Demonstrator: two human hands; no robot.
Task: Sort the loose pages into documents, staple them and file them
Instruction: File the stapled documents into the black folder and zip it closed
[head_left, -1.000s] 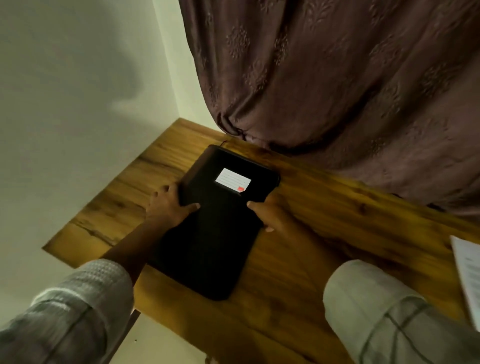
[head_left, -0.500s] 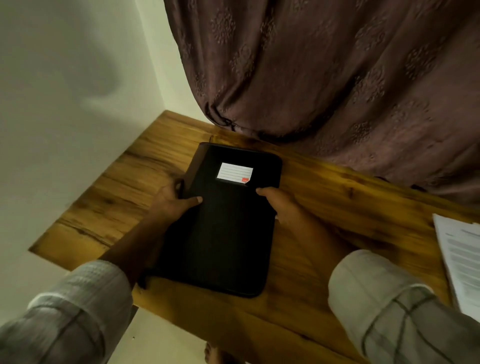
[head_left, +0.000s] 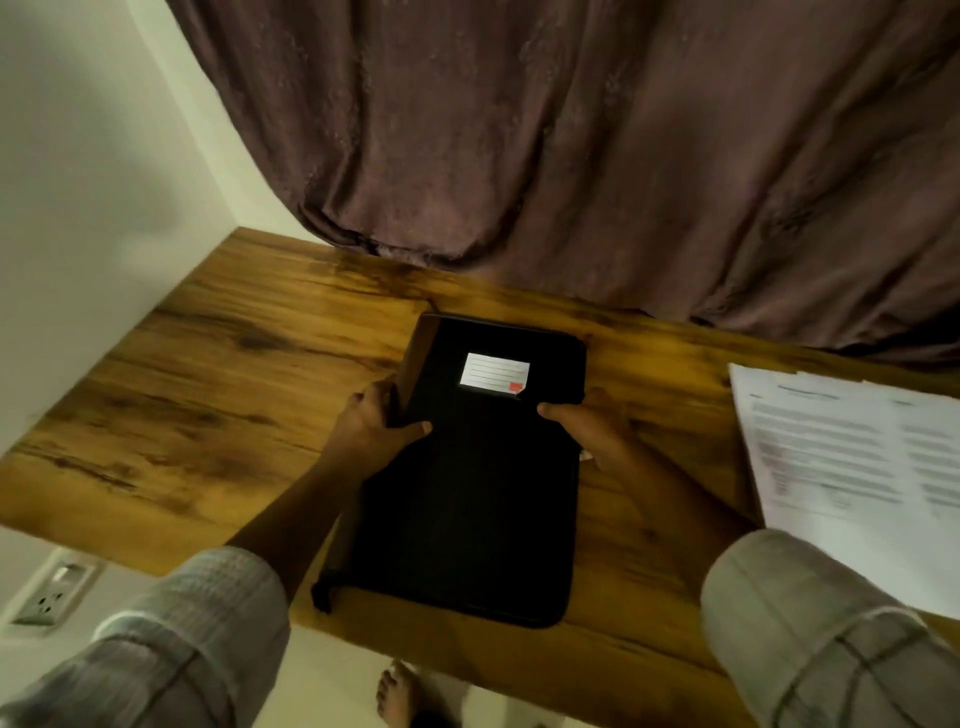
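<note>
So the black folder (head_left: 467, 493) with the white label (head_left: 494, 373) sits on the desk (head_left: 208, 389) near its middle, left hand (head_left: 371, 431) and right hand (head_left: 587, 426) each keeping a grip on one side edge, thumbs on top, loose pages (head_left: 857, 467) off to the right.

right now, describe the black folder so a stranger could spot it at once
On the brown wooden table below the dark brown curtain sits a black rectangular fabric folder, gripped at both sides by the left hand and right hand. Unlike the white printed pages to its right, it is dark and bears a small white lined label with a red corner.
</note>
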